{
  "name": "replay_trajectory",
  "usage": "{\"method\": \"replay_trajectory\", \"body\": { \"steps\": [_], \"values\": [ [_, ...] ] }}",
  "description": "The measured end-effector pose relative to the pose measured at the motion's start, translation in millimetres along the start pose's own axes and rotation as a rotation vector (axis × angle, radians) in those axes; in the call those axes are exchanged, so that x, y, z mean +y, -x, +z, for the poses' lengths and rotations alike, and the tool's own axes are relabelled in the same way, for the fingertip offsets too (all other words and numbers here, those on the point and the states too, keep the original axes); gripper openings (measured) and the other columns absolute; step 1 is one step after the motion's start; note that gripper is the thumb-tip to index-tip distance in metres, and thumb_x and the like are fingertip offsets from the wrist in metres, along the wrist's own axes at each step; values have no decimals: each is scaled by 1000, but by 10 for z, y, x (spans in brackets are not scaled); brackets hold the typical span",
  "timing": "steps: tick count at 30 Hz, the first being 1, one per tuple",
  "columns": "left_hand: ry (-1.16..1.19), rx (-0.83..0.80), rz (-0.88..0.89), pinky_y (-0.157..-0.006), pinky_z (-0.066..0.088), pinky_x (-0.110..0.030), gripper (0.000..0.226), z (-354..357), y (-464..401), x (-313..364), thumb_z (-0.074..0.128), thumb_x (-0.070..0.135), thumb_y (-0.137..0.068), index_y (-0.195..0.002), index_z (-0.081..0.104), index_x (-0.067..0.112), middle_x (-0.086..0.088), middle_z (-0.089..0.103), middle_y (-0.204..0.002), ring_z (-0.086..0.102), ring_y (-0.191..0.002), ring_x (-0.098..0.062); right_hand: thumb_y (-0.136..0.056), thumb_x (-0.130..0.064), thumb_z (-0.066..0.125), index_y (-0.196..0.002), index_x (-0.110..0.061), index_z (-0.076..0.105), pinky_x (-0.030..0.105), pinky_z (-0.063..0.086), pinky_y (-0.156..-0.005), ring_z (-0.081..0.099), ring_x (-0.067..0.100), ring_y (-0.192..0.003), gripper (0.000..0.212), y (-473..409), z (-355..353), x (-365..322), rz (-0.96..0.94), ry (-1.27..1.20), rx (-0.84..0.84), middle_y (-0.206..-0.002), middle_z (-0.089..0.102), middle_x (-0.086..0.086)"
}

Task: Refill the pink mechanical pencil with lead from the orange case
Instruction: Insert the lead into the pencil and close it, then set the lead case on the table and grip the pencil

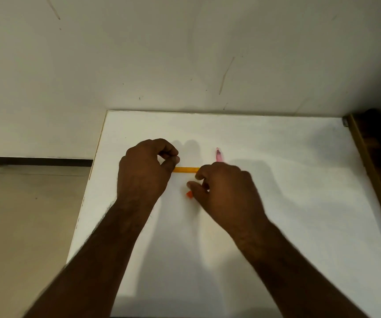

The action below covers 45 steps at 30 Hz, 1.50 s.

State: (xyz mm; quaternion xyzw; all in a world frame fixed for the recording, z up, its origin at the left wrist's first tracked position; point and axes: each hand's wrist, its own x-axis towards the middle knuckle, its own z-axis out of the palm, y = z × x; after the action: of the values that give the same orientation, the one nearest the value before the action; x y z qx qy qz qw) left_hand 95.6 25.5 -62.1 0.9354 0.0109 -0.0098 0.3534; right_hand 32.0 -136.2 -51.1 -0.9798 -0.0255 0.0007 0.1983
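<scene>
The white worktop (276, 203) stands against a pale, scuffed wall (185, 53), with a tiled floor (24, 214) to its left and a dark wooden frame (373, 171) along its right edge. The orange case (186, 170) lies horizontally near the middle of the worktop, between the two hands. The left hand (144, 173) has its fingers curled, thumb and forefinger pinched together at the left end of the case; whether they grip the case itself or something small above it cannot be told. The right hand (225, 191) has its fingers curled over the right end of the case, and its fingertips cover that end. A small orange-red piece (189, 194) shows just below the right thumb, touching it or just beside it; which one is unclear. The pink mechanical pencil (218, 155) lies on the worktop just beyond the right hand, pointing away from the person; its near end is hidden by the knuckles. Both forearms cross the near half of the worktop and cast soft shadows on it.
</scene>
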Motion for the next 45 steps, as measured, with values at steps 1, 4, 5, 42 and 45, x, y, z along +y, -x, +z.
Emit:
{"method": "replay_trajectory", "body": {
  "steps": [1, 4, 5, 42, 45],
  "values": [
    [-6, -4, -2, -70, 45, -27, 6, -1, -2, -5, 75, 32, -83, -84, 70, 35, 19, 69, -83, 53, -64, -2, -95, -47, 62, -106, -23, 72, 33, 49, -74, 69, 22, -86, 28, 24, 46, -39, -15, -7, -30, -96, 72, -2],
    [-20, -21, 7, -71, 45, -26, 5, -1, 9, -3, 74, 33, -84, -85, 70, 34, 18, 69, -84, 55, -65, -4, -97, -39, 60, -109, -24, 72, 35, 56, -80, 69, 24, -89, 23, 63, 140, -76, -27, -42, -75, -106, 70, -1],
    [-24, -26, 12, -71, 45, -26, 4, 0, 14, 1, 74, 33, -84, -86, 71, 34, 18, 69, -85, 55, -65, -4, -99, -36, 59, -110, -23, 73, 36, 57, -81, 69, 24, -89, 22, 65, 161, -78, -29, -40, -84, -108, 70, 0],
    [169, -13, 355, -75, 47, -16, 10, 98, 132, 194, 77, 34, -77, -86, 72, 32, 18, 69, -81, 65, -80, -6, -88, -7, 76, -95, -7, 79, 25, 61, -73, 78, 24, -78, 8, -215, -184, 403, 607, -1444, 136, -87, 79, 13],
    [153, -10, 369, -73, 47, -17, 9, 90, 131, 193, 76, 33, -78, -85, 72, 33, 19, 68, -80, 64, -80, -3, -88, -6, 76, -96, -6, 79, 25, 60, -73, 78, 24, -79, 9, -215, -179, 410, 591, -1433, 145, -88, 79, 13]
  ]
}}
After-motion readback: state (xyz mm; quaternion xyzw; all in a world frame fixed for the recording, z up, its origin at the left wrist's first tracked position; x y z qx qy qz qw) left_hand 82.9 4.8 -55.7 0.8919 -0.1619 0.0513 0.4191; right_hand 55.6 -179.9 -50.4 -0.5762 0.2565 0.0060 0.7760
